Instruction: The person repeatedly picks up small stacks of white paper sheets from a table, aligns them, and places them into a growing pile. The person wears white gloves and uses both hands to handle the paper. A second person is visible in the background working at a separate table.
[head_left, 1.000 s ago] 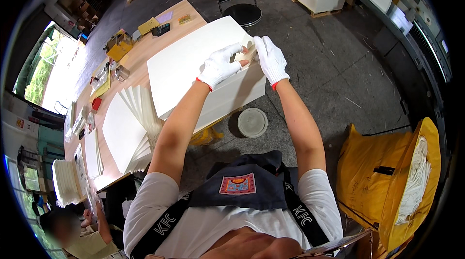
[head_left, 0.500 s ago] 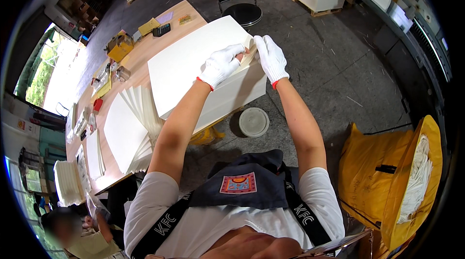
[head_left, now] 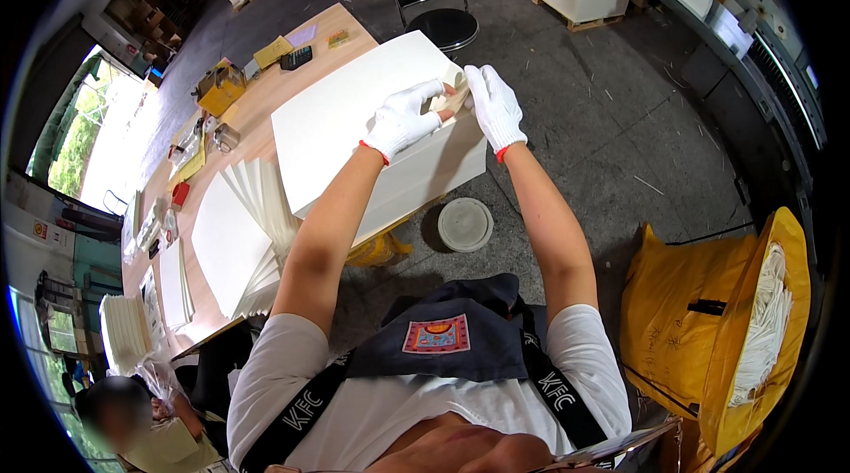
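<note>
A thick stack of large white paper sheets (head_left: 354,115) lies on a long wooden table (head_left: 257,75). Both my hands wear white knit gloves. My left hand (head_left: 403,119) rests on the stack's near right corner, thumb and fingers pinching the sheet corners. My right hand (head_left: 494,106) holds the same corner from the right side, where a few sheet corners are lifted and curled between the two hands.
A fanned pile of white sheets (head_left: 257,234) lies left of the stack. A black chair (head_left: 438,8) stands beyond the table. A round white lid (head_left: 465,223) sits on the floor, a yellow bag of white strips (head_left: 744,314) at right. Another person (head_left: 133,424) sits lower left.
My hands have stayed on the stack's corner; the fingers shifted slightly, working the lifted sheet corners.
</note>
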Demonstrator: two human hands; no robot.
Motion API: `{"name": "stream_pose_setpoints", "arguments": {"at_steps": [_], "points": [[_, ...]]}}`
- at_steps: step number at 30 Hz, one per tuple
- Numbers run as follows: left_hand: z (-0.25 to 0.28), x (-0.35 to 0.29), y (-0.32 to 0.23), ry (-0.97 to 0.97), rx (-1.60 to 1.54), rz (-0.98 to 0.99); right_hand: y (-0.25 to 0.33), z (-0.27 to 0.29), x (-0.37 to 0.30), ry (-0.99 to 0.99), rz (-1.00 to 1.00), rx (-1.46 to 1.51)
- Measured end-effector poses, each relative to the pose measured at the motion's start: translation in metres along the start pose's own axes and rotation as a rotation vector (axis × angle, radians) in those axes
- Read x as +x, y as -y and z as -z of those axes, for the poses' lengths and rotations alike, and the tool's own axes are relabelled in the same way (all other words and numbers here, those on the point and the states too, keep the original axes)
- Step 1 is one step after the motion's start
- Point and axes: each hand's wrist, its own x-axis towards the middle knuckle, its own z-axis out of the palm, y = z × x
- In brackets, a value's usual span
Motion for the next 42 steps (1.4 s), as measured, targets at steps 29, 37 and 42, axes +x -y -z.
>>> {"name": "stream_pose_setpoints", "arguments": {"at_steps": [29,37,42], "points": [[-0.006,0.011,-0.004,-0.085,0.273,-0.194,-0.006,0.028,0.010,0.079,0.400,-0.433],[-0.002,0.008,0.006,0.002,0.006,-0.070,-0.003,0.010,0.000,0.051,0.074,-0.139],[-0.001,0.008,0.002,0.022,-0.002,-0.025,-0.008,0.007,0.000,0.027,0.079,-0.168]]}}
